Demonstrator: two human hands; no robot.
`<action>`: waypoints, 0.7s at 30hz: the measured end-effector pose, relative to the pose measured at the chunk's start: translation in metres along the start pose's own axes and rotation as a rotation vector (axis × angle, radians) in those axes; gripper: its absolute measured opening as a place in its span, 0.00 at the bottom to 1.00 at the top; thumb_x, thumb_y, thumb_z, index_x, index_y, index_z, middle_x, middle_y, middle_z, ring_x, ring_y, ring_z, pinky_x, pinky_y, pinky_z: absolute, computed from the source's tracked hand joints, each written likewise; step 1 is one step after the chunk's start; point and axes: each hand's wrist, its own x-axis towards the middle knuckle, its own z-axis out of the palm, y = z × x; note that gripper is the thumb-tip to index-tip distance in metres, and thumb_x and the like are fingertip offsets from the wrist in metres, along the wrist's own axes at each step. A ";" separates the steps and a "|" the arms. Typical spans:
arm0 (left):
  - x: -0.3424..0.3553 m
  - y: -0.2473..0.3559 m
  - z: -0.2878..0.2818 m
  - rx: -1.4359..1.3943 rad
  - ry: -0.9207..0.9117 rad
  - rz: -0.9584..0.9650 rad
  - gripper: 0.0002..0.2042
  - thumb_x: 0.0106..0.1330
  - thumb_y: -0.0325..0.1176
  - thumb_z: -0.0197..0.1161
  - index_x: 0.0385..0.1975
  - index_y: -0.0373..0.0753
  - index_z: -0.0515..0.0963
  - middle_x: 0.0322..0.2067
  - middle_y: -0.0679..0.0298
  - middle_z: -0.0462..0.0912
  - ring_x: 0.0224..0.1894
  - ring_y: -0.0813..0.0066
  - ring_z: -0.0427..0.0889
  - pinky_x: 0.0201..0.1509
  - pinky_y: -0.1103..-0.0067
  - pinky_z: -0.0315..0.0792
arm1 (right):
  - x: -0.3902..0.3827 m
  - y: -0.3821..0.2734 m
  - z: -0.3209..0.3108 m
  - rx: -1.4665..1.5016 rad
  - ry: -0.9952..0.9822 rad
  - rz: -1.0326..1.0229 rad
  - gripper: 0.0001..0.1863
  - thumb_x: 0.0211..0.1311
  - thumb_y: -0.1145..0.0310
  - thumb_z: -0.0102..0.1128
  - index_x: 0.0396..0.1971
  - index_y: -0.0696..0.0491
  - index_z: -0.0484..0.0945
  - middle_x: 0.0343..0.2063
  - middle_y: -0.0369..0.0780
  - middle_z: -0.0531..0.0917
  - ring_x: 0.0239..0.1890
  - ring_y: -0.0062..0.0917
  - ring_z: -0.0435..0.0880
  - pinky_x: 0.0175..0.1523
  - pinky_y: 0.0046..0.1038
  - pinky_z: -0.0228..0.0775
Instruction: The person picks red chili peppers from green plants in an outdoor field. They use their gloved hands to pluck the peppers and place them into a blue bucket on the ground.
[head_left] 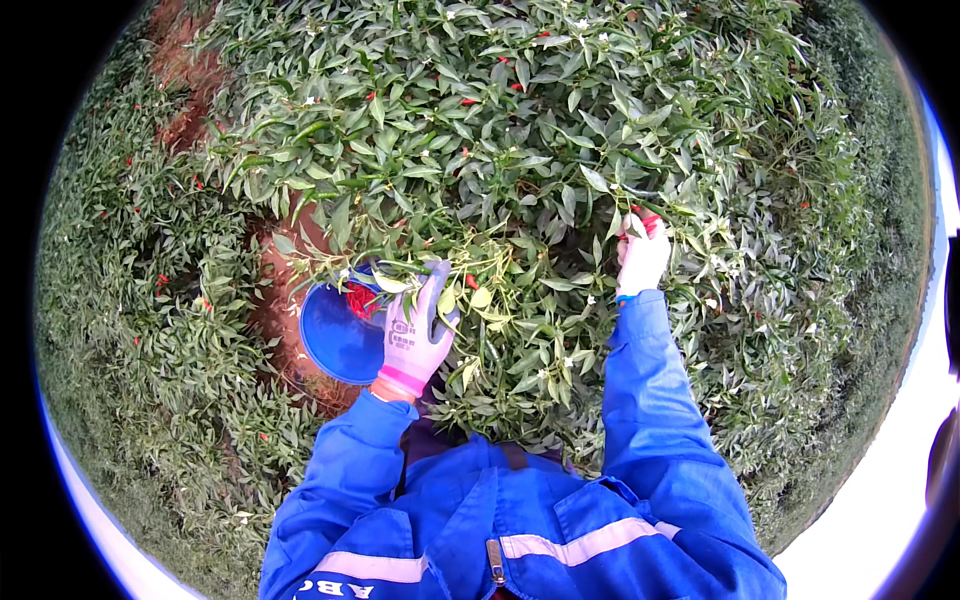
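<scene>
My right hand (643, 262), in a white glove, is closed among the leaves at the right side of the chili plant (520, 160). Bits of red chili pepper (651, 226) show between its curled fingers. My left hand (415, 335) wears a pale glove with a pink cuff and grey fingers. It reaches into the foliage with fingers stretched out and thumb apart, next to a blue bucket (330, 345). A small heap of red chili peppers (361, 300) lies in the bucket, partly covered by leaves. One red pepper (471, 281) hangs just right of my left fingertips.
Dense chili plants with green pods, white flowers and scattered red peppers (468, 101) spread ahead. More plants (150, 260) stand to the left, past a strip of reddish soil (275, 300). Rows of foliage (850, 220) run along the right.
</scene>
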 end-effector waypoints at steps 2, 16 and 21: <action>0.005 0.003 0.000 -0.017 0.005 0.025 0.34 0.54 0.33 0.67 0.65 0.45 0.66 0.55 0.56 0.77 0.52 0.53 0.77 0.56 0.61 0.69 | 0.054 0.048 -0.024 -0.393 0.050 -0.377 0.10 0.62 0.67 0.62 0.40 0.54 0.78 0.22 0.32 0.78 0.17 0.12 0.67 0.21 0.18 0.53; 0.002 0.002 -0.001 -0.110 -0.017 -0.094 0.33 0.59 0.33 0.66 0.66 0.41 0.63 0.63 0.57 0.72 0.62 0.51 0.71 0.65 0.64 0.66 | 0.051 0.002 -0.024 0.313 -0.332 0.338 0.05 0.67 0.68 0.55 0.30 0.51 0.72 0.17 0.34 0.71 0.09 0.16 0.58 0.14 0.19 0.46; 0.004 -0.005 -0.004 -0.354 0.004 -0.108 0.35 0.58 0.30 0.64 0.68 0.42 0.61 0.63 0.57 0.71 0.64 0.52 0.69 0.67 0.65 0.65 | -0.017 -0.015 -0.007 0.395 -0.379 0.485 0.05 0.67 0.67 0.55 0.34 0.53 0.72 0.26 0.40 0.80 0.12 0.15 0.61 0.17 0.17 0.51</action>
